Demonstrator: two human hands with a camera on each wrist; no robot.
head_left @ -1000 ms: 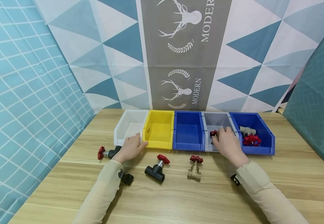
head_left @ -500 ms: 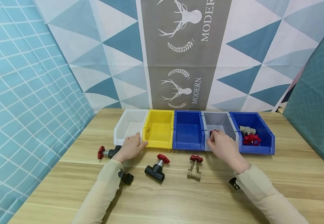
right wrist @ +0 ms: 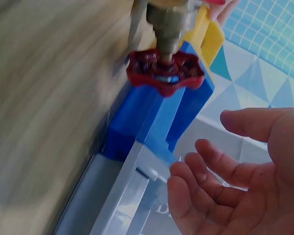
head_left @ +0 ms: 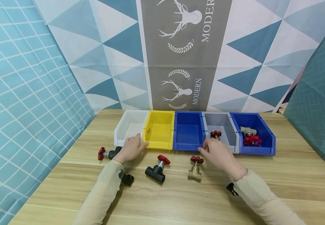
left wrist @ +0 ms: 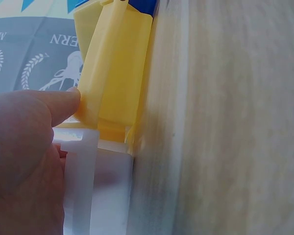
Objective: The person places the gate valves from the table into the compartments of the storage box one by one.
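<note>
My left hand (head_left: 131, 148) grips the front rim of the white bin (head_left: 118, 132), its thumb resting on the edge of the yellow bin (left wrist: 122, 73). Fingers of that hand are partly hidden behind the white rim in the left wrist view. Over the front edge of the grey bin (head_left: 233, 129) is my right hand (head_left: 221, 156), empty, its fingers loosely bent and thumb apart. Just beyond it, inside the grey bin, a valve with a red handwheel (head_left: 215, 134) shows, its lower part hidden. A brass gate valve (head_left: 195, 173) with a red handwheel (right wrist: 165, 73) lies on the table nearby.
A blue bin (head_left: 189, 134) stands between yellow and grey. The right-hand blue bin (head_left: 269, 137) holds a grey valve with a red handwheel (head_left: 252, 140). Two black valves with red handwheels, a tee-shaped valve (head_left: 156, 172) and another valve (head_left: 110, 153), lie on the wooden table (head_left: 179, 203).
My right hand has drawn back from inside the grey bin, toward the front and left, uncovering the red-wheeled valve there. My left hand has stayed in place.
</note>
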